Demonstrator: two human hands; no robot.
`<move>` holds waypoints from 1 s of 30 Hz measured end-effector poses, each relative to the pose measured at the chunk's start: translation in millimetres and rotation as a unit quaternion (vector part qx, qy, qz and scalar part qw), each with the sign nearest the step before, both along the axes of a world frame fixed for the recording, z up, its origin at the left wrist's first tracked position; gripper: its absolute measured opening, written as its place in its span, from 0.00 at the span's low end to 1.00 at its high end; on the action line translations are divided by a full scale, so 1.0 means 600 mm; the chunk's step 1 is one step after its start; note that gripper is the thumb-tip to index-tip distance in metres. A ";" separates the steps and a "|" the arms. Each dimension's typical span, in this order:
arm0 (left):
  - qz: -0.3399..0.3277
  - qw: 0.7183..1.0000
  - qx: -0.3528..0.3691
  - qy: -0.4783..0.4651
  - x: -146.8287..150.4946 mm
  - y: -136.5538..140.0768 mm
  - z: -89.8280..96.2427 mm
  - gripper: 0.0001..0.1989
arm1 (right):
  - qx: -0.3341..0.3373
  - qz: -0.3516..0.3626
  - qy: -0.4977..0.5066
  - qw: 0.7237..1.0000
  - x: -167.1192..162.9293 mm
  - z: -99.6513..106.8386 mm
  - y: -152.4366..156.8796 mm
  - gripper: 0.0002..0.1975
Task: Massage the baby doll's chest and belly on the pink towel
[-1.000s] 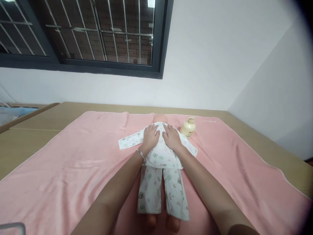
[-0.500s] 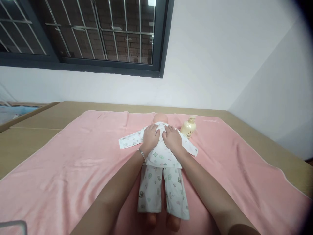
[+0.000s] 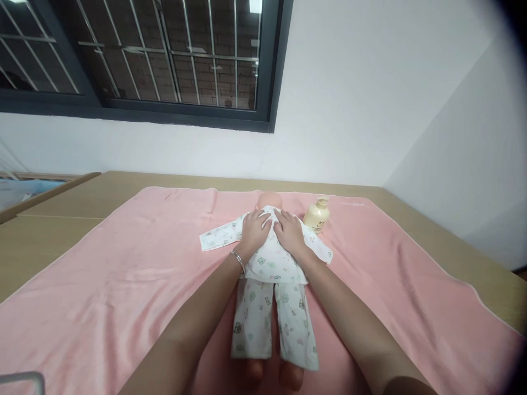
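from the foot end of the doll (image 3: 274,266), the head view looks forward and down.

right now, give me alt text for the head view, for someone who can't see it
Left hand and right hand rest on the upper body of a clothed doll lying on a pink blanket. A bottle stands to the right; a barred window is in the wall behind.

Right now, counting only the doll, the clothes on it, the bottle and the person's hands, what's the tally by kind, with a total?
Doll: 1
Patterned top: 1
Pair of trousers: 1
Yellow bottle: 1
Hands, left hand and right hand: 2
Total: 6
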State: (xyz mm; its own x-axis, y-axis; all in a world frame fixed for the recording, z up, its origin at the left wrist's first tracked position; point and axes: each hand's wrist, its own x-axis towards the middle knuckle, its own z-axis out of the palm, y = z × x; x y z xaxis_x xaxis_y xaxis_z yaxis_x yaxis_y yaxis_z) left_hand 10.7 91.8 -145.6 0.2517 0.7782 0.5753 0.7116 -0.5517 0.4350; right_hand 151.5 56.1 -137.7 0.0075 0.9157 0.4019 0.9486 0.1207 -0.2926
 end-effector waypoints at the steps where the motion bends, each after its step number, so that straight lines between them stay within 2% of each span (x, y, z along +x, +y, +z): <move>1: 0.000 1.000 0.003 -0.005 0.000 -0.001 0.000 0.13 | 0.003 0.000 0.005 1.000 0.000 0.000 0.000 0.25; 9: 0.016 0.999 -0.001 -0.039 0.001 -0.011 0.007 0.12 | 0.023 -0.024 0.017 0.999 -0.008 0.002 -0.012 0.23; 18: 0.046 0.998 -0.021 -0.038 0.002 -0.002 -0.001 0.15 | -0.021 -0.013 0.014 1.000 -0.002 -0.001 -0.003 0.26; 30: 0.050 0.997 -0.023 -0.047 0.003 0.003 -0.007 0.16 | -0.011 -0.013 0.009 1.000 -0.002 -0.003 -0.003 0.25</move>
